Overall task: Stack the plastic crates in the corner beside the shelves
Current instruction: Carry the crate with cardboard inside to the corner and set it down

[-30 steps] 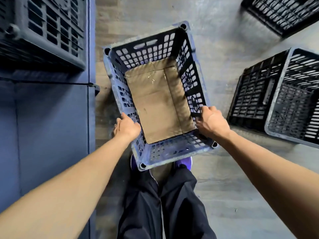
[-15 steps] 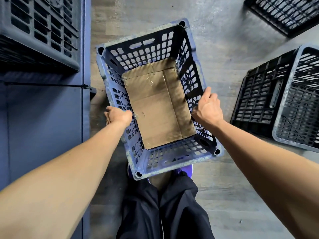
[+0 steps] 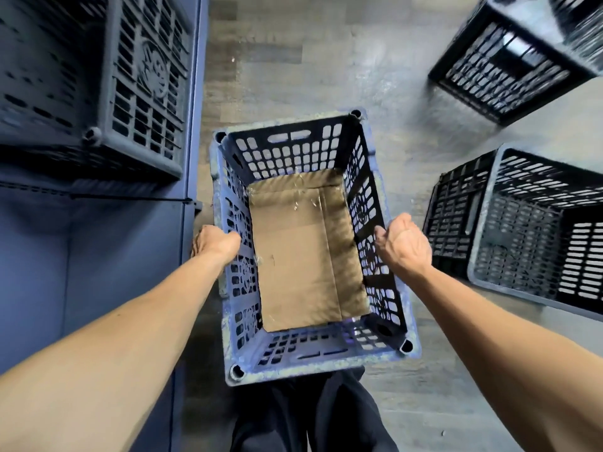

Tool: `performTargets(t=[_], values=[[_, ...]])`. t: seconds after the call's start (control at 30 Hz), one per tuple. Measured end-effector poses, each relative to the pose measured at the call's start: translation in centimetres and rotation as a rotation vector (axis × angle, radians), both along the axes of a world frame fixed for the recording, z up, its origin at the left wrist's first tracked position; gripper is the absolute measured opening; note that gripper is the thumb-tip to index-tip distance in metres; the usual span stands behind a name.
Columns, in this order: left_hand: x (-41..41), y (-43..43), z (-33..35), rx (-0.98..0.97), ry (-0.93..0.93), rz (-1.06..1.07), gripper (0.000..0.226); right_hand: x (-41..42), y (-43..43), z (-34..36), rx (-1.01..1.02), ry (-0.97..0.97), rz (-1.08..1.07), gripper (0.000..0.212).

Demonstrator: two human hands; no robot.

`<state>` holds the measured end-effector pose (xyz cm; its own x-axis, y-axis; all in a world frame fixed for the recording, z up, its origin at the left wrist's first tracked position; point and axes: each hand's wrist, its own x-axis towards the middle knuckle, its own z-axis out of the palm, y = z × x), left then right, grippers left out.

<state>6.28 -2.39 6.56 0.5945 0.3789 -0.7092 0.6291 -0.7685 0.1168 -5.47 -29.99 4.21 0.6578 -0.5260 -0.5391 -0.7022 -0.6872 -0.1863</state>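
A blue plastic crate [image 3: 293, 148] with a cardboard sheet [image 3: 303, 252] lining its bottom is held in front of my legs, above the floor. My left hand [image 3: 215, 243] grips the rim of its left long side. On the opposite long side, my right hand [image 3: 403, 244] is closed on the rim. The crate hangs close to the blue shelf unit [image 3: 107, 256] on the left. A grey crate [image 3: 130, 79] sits on a shelf at upper left.
Two dark crates stand on the floor at right: one [image 3: 535, 230] beside my right arm, another [image 3: 509, 70] at the upper right, blurred. Grey plank floor [image 3: 326, 60] lies beyond the held crate. My dark trousers [image 3: 310, 415] show below it.
Both hands have slid along the crate's long sides toward their middle. The crate now sits lower in view, nearer my body, and squarer to the shelf unit.
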Motion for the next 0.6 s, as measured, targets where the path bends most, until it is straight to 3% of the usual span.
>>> performTargets(t=[0.27, 0.4, 0.6], values=[[1.3, -2.6, 15.9, -0.024, -0.031, -0.218, 0.021, -1.3, -3.6, 15.8, 0.017, -0.099, -0.095, 0.037], [1.9, -5.2, 23.2, -0.042, -0.093, -0.268, 0.032, -0.8, -5.9, 22.7, 0.015, -0.135, -0.143, 0.036], [5.9, -7.1, 30.6, -0.083, -0.152, -0.322, 0.031, 1.7, -8.0, 30.7, 0.011, -0.177, -0.172, 0.036]])
